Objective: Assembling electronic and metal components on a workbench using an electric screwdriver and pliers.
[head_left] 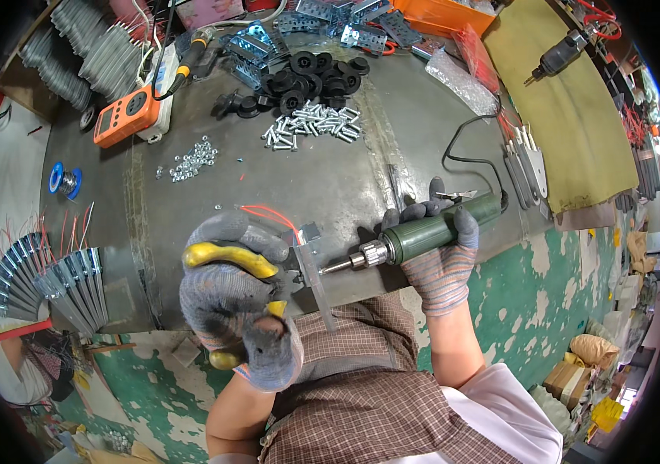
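My left hand [225,298], in a grey striped glove, is closed around yellow-handled pliers [229,255]. The pliers' jaws are mostly hidden by the glove and lie at the side of a narrow flat metal strip [313,278] with red wires at its top. My right hand [442,274], also gloved, grips a green electric screwdriver [442,230] lying nearly level. Its bit points left, with the tip at the strip; whether it sits in a screw is too small to tell. A black cord leaves the screwdriver's rear end.
Beyond my hands lie nuts [193,160], screws [311,125] and black knobs [307,77]. An orange meter [125,116] and solder spool [64,180] are on the left, near fanned wired strips [51,282]. White-handled tools [527,166] lie right; another screwdriver [558,56] hangs above.
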Tool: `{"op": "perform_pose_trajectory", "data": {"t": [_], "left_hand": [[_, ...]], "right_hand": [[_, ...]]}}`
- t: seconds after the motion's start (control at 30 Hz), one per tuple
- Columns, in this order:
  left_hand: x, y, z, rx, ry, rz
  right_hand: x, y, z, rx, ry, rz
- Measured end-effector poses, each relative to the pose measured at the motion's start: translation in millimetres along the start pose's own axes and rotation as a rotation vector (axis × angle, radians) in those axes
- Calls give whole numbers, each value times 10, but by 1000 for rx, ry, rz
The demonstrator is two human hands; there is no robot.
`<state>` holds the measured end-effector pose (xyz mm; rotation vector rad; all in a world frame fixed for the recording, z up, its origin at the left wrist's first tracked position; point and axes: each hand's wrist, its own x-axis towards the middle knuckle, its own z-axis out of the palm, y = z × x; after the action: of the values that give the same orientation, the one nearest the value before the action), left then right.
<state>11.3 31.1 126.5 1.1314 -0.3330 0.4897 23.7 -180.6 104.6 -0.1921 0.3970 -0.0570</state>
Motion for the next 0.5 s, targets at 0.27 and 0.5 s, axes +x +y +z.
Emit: {"op": "perform_pose_trajectory", "data": {"t": [0.27,0.5], "left_hand": [[71,50,99,-188,-19,-69],[122,-1,-46,-292,-168,-90]], "right_hand": [[-44,-8,-30,59,-112,-23],[-61,31,-23,17,-210,-47]]}}
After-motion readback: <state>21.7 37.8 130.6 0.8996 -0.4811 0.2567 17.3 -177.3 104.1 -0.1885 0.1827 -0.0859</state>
